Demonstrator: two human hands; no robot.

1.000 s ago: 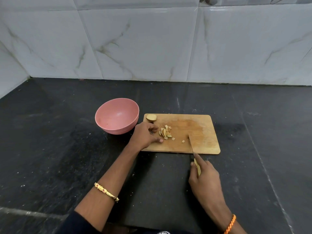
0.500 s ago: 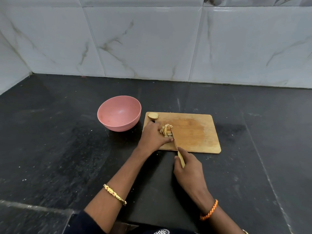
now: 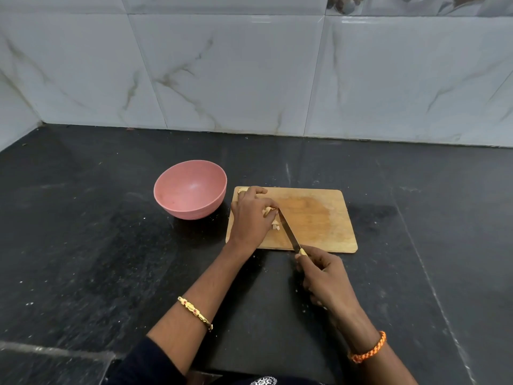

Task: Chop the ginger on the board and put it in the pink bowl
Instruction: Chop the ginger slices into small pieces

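A wooden cutting board [image 3: 319,218] lies on the black counter, with the pink bowl [image 3: 190,188] just left of it; nothing shows inside the bowl. My left hand [image 3: 251,215] is on the board's left part, fingers curled over a small pile of pale ginger pieces [image 3: 273,218], which it mostly hides. My right hand [image 3: 323,276] grips the yellow handle of a knife [image 3: 288,232] near the board's front edge. The blade slants up and left, its tip against the ginger by my left fingertips. A ginger chunk at the board's far left corner is mostly hidden.
The black stone counter [image 3: 97,245] stretches out on all sides of the board. A marble-tiled wall [image 3: 249,73] closes the back and the left side.
My right hand swung the knife from the board's front middle leftward to the ginger pile. My left hand closed in over the pieces and now covers the chunk at the corner.
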